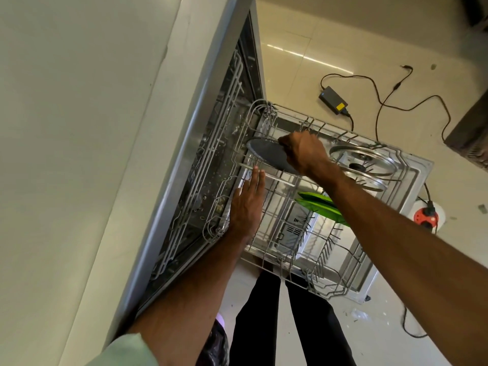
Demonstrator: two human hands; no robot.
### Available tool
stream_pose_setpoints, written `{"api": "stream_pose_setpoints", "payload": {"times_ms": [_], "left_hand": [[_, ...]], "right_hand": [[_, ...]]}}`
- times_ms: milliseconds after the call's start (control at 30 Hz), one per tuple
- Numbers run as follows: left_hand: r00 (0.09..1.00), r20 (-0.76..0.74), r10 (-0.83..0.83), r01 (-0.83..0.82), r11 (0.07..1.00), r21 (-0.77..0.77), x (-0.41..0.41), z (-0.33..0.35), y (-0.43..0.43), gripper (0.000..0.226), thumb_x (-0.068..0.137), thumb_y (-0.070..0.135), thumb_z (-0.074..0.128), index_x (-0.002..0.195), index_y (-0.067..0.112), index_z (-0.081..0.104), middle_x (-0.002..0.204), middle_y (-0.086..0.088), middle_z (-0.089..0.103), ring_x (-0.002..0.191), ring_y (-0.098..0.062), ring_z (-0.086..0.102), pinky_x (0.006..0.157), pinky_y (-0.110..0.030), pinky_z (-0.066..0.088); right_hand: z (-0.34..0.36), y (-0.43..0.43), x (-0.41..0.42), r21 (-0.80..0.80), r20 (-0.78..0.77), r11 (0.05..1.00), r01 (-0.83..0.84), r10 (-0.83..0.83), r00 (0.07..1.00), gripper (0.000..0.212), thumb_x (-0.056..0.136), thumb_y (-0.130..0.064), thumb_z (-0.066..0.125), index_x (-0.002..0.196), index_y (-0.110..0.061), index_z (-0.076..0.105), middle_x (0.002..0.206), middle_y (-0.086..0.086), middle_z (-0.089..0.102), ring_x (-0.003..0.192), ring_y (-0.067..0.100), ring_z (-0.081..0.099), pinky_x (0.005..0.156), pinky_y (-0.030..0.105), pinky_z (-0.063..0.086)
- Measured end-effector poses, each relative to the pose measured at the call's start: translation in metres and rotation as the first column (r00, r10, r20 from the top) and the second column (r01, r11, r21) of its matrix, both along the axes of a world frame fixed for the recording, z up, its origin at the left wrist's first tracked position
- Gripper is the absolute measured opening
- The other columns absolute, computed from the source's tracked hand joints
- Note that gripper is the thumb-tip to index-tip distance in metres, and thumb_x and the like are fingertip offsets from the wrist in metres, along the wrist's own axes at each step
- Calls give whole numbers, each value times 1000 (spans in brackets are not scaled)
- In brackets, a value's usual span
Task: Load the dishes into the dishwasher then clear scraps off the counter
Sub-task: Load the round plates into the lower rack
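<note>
Over the pulled-out rack (307, 273), your right hand (303, 154) grips the dark plate (269, 155) by its edge, tilted to slot between the tines; your left hand (247, 204) lies flat, fingers straight, on the rack's side, likely steadying it.

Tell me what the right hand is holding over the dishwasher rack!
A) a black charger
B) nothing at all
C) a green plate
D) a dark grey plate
D: the right hand grips the edge of a dark grey plate over the rack, while the green plate sits in the rack and the charger lies on the floor.
</note>
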State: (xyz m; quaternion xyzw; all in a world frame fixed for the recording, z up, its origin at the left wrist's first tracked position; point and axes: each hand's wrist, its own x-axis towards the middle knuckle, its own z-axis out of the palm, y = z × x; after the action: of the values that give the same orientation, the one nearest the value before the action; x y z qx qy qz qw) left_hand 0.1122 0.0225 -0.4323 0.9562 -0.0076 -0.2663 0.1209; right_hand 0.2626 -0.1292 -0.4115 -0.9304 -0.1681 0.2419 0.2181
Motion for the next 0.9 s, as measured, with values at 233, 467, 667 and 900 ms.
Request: {"api": "stream_pose_setpoints", "payload": {"times_ms": [233, 467, 667, 900], "left_hand": [[1000, 0, 18, -18, 1000, -25, -4, 0, -1, 98, 88, -3, 60, 162, 11, -3, 168, -11, -10, 142, -28, 41, 105, -48, 48], [1000, -6, 8, -8, 1000, 10, 0, 2, -1, 96, 89, -3, 61, 162, 12, 0, 169, -9, -10, 136, -28, 47, 100, -44, 51], [1000, 3, -6, 6, 1000, -2, -1, 2, 1, 91, 91, -2, 55, 162, 13, 0, 169, -9, -10, 129, -26, 51, 90, -40, 55], [1000, 21, -1, 1, 1000, 16, -4, -2, 0, 88, 93, -2, 52, 162, 12, -1, 169, -10, -10, 119, -26, 56, 90, -41, 54]], "right_hand": [[30, -4, 10, 66, 59, 996, 61, -65, 996, 39, 90, -5, 67, 130, -9, 65, 110, 17, 73, 96, 33, 71, 82, 48, 61], [0, 9, -1, -4, -22, 1000, 21, -21, 1000, 27, 96, -12, 63, 123, -9, 68, 105, 13, 72, 91, 27, 70, 70, 28, 49], [-24, 2, -15, -8, -153, 996, 93, -93, 984, 33, 95, -17, 66, 129, -14, 66, 110, 13, 73, 90, 24, 69, 75, 32, 56], [6, 5, -19, 83, 43, 992, 94, -98, 994, 30, 101, -15, 56, 128, -7, 64, 102, 16, 73, 82, 24, 67, 68, 31, 51]]}}
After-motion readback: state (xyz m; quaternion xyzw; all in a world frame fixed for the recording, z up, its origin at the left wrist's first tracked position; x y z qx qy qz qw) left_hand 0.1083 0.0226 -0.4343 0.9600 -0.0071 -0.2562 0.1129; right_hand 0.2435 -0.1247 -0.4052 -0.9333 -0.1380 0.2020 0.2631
